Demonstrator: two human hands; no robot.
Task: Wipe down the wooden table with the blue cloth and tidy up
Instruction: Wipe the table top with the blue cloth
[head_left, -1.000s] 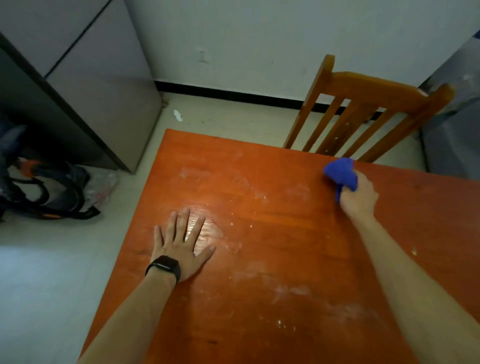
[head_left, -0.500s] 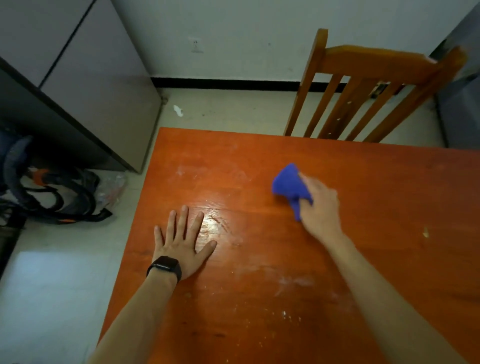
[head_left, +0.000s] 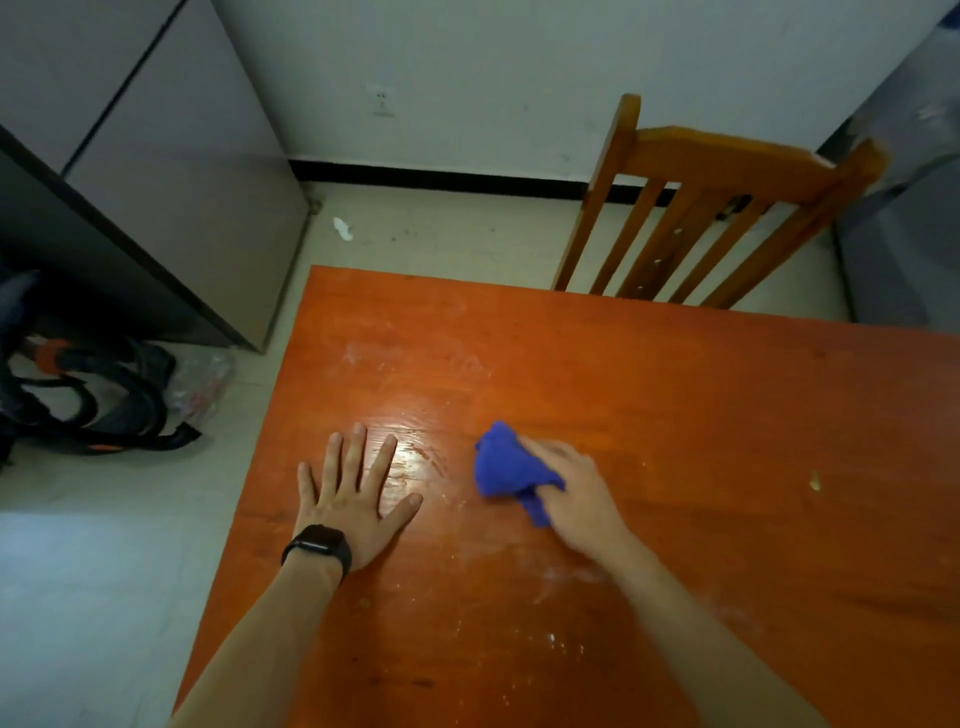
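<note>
Head view: I'm looking down on two bare forearms coming in from six o'clock over the wooden table (head_left: 675, 395). Nearest me, around five o'clock, white powdery smears (head_left: 561, 571) dust the boards. At eight o'clock the left hand (head_left: 353, 499) lies flat on the wood, palm down, fingers spread wide, with a black watch (head_left: 317, 545) on the wrist. Right of it, near dead centre, the right hand (head_left: 576, 493) has its fingers curled round the blue cloth (head_left: 506, 465), which is bunched up and pressed onto the tabletop. That hand is blurred, so I can't tell how the thumb sits. A glossy patch (head_left: 415, 452) shines between the two hands. Out at three o'clock a small pale crumb (head_left: 815, 480) sits alone, well apart from the cloth. Just beyond the table's far edge, at one o'clock, stands a wooden chair (head_left: 727, 171) with a slatted back. On the floor at nine o'clock there's a dark bag (head_left: 104, 395) with straps and orange trim, near a grey cabinet (head_left: 197, 171) at ten. A white scrap (head_left: 343, 228) lies on the floor at eleven, and there's a wall socket (head_left: 382, 101) up at twelve.
</note>
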